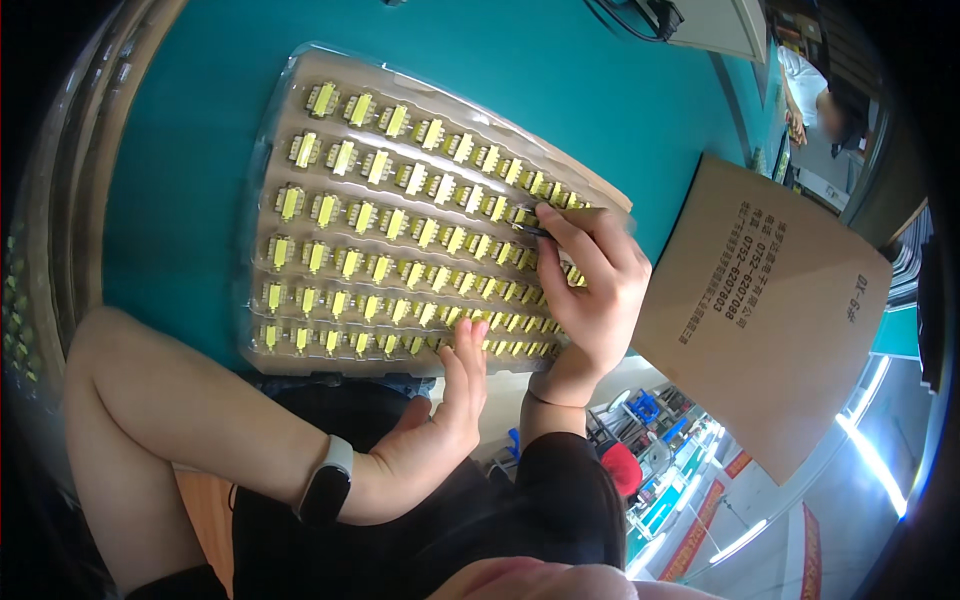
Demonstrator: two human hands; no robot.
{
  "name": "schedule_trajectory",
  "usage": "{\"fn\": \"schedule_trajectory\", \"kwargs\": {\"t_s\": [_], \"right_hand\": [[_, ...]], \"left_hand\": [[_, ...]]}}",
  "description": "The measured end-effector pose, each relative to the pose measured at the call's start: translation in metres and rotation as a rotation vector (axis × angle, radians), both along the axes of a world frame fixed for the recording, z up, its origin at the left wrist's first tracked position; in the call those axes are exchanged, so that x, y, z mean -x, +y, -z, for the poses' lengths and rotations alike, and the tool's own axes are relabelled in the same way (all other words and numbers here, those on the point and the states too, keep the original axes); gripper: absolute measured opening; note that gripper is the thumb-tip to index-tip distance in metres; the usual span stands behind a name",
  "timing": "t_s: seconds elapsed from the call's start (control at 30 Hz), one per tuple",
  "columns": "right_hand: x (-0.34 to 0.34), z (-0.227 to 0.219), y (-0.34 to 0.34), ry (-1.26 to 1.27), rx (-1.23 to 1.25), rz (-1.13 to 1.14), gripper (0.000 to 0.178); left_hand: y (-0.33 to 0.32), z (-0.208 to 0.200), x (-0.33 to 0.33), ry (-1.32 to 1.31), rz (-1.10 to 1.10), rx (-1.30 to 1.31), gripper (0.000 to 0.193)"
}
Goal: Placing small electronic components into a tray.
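Observation:
A clear plastic tray (262,210) lies on the green work surface, filled with several rows of small yellow-topped electronic parts (362,215) that look like transformers. My right hand (600,285) is closed in a pinch on dark tweezers (533,230) over the right part of the tray. The tweezers' tips are at one of the parts in an upper row; whether they grip it I cannot tell. My left hand (445,415) holds nothing, its fingers stretched out and touching or just over the tray's near edge. A band with a dark face (327,485) sits on the left wrist.
The green work surface (190,200) spreads around the tray. A brown cardboard sheet (770,300) with print stands at the right. More stacked trays (60,250) line the left edge. A black cable (640,25) lies at the far side. Another person (810,95) sits at the far right.

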State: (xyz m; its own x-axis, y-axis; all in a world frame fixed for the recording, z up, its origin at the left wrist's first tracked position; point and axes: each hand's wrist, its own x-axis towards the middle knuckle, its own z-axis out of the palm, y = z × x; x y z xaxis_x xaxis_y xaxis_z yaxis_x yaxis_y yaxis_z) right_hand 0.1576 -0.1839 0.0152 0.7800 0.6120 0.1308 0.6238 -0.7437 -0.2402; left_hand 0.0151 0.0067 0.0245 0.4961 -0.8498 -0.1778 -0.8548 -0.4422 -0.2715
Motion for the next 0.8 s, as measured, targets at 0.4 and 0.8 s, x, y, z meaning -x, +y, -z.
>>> {"fn": "schedule_trajectory", "kwargs": {"t_s": [0.4,0.8], "right_hand": [[0.000,-0.003,0.003,-0.002,0.010,-0.027,0.035],[0.000,0.000,-0.005,-0.024,0.082,-0.054,0.030]], "left_hand": [[-0.003,0.002,0.000,-0.006,-0.007,0.010,0.053],[-0.007,0.006,0.001,0.007,0.014,-0.006,0.053]]}}
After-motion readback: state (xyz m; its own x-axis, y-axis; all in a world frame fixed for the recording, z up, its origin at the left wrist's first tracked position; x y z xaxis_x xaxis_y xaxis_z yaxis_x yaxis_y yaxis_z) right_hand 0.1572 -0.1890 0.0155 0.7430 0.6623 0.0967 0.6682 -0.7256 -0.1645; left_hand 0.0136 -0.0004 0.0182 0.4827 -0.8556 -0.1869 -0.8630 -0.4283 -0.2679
